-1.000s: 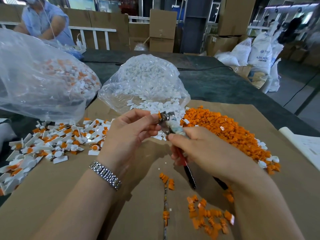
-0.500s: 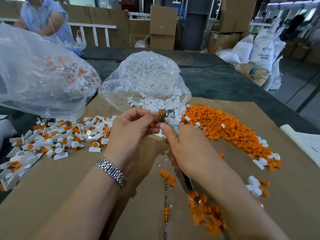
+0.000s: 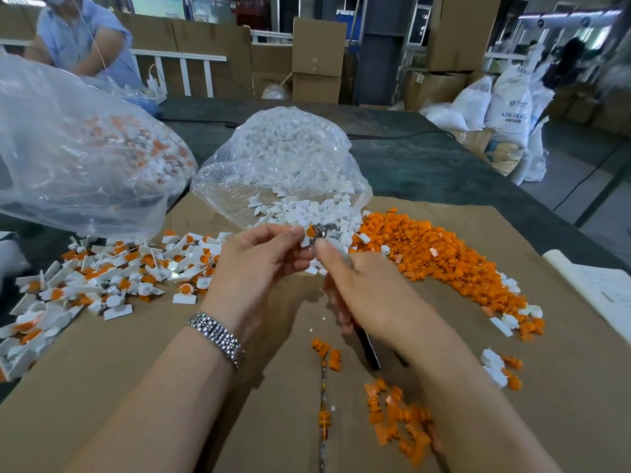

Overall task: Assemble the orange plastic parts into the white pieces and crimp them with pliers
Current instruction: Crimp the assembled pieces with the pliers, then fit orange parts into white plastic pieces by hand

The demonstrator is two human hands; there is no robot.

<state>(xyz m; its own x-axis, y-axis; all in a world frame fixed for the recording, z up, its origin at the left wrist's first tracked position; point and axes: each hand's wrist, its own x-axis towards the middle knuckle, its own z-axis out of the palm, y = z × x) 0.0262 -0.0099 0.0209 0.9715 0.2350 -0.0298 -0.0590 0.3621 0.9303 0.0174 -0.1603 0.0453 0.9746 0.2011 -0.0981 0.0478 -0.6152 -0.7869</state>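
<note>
My left hand (image 3: 259, 264) pinches a small white piece with an orange part (image 3: 310, 231) in it, held up in the jaws of the pliers (image 3: 324, 233). My right hand (image 3: 372, 291) grips the pliers by the handles; their dark ends (image 3: 370, 349) stick out below my palm. A heap of loose orange parts (image 3: 444, 257) lies to the right. Loose white pieces (image 3: 300, 213) spill from a clear bag (image 3: 286, 158) behind my hands. Assembled white-and-orange pieces (image 3: 119, 268) are piled on the left.
Brown cardboard (image 3: 170, 370) covers the dark table. A big clear bag (image 3: 78, 158) of assembled pieces stands far left. More orange parts (image 3: 399, 421) lie near my right forearm, a white sheet (image 3: 601, 291) at the right edge. A person in blue (image 3: 85, 39) sits beyond the table.
Both hands have stayed together at the pliers' jaws, holding the piece. The view has shifted slightly, and my right hand has closed in a little over the handles.
</note>
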